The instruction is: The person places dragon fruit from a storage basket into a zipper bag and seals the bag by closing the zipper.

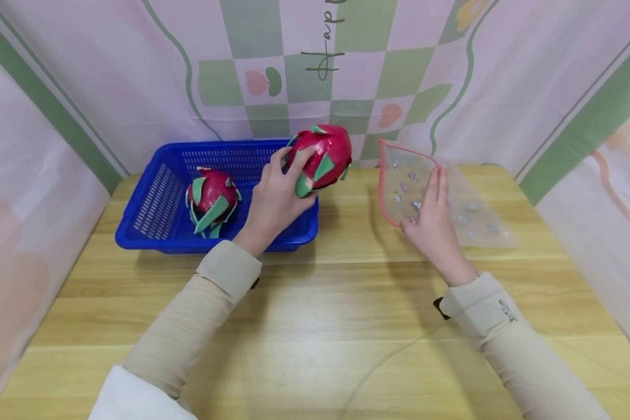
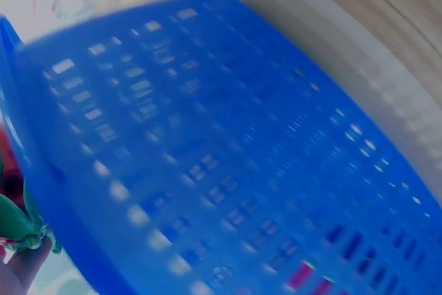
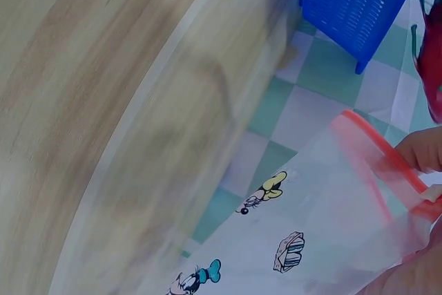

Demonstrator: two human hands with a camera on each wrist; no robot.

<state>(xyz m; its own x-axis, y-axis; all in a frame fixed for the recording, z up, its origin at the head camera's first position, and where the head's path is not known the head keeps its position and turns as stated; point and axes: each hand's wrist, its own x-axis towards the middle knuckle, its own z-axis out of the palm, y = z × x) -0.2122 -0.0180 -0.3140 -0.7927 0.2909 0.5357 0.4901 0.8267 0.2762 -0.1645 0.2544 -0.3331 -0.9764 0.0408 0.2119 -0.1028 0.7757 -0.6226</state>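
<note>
My left hand [image 1: 280,195] grips a red dragon fruit [image 1: 332,153] with green scales, raised at the right end of the blue basket [image 1: 136,239]. Inside the basket lies another dragon fruit [image 1: 212,201]. Its mesh wall [image 2: 173,101] fills most of the left wrist view, with the held fruit's green scales [image 2: 17,219] at the left edge. My right hand [image 1: 433,224] holds a clear printed zip bag [image 1: 483,219] by its reddish zip edge [image 3: 373,139]. The bag's mouth spreads apart, facing left toward the held fruit. Cartoon figures show on the bag in the right wrist view.
The wooden table [image 1: 304,338] runs in front of the basket and bag. Behind it hangs a patterned curtain [image 1: 357,76] with green and white checks, and more cloth closes off both sides. A thin cable [image 1: 383,361] trails below the right sleeve.
</note>
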